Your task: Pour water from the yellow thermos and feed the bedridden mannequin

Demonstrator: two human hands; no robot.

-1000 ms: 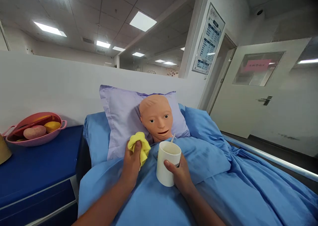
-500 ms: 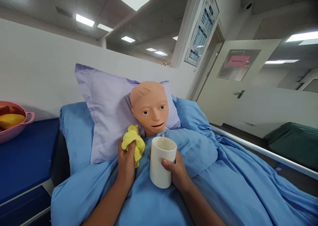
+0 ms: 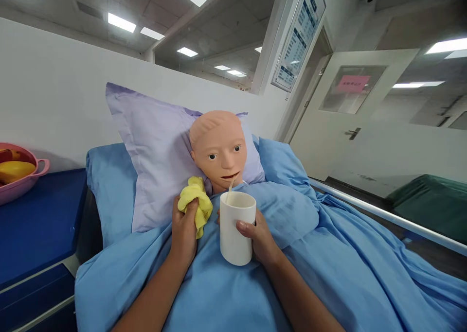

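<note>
A white mug (image 3: 236, 235) is upright in my right hand (image 3: 263, 237), whose fingers wrap round its far side with the thumb on the near side. A pale drinking straw (image 3: 230, 186) rises from the mug, its top close to the manikin's mouth; whether it touches the lips I cannot tell. My left hand (image 3: 185, 227) is closed on a crumpled yellow cloth (image 3: 197, 203) beside the manikin's neck. The manikin's head (image 3: 219, 145) leans on a lilac pillow (image 3: 155, 152), its face towards me.
A blue quilt (image 3: 219, 303) covers the bed below the head. On the left, a pink basket (image 3: 22, 183) with yellow fruit stands on a blue cabinet top (image 3: 40, 220). A white bed rail (image 3: 394, 220) runs along the right, and a door (image 3: 328, 128) stands behind.
The straw now shows well above the mug's rim, near the mouth, and has shifted left. The mug sits slightly higher in view, as does the whole scene. Both holds are the same.
</note>
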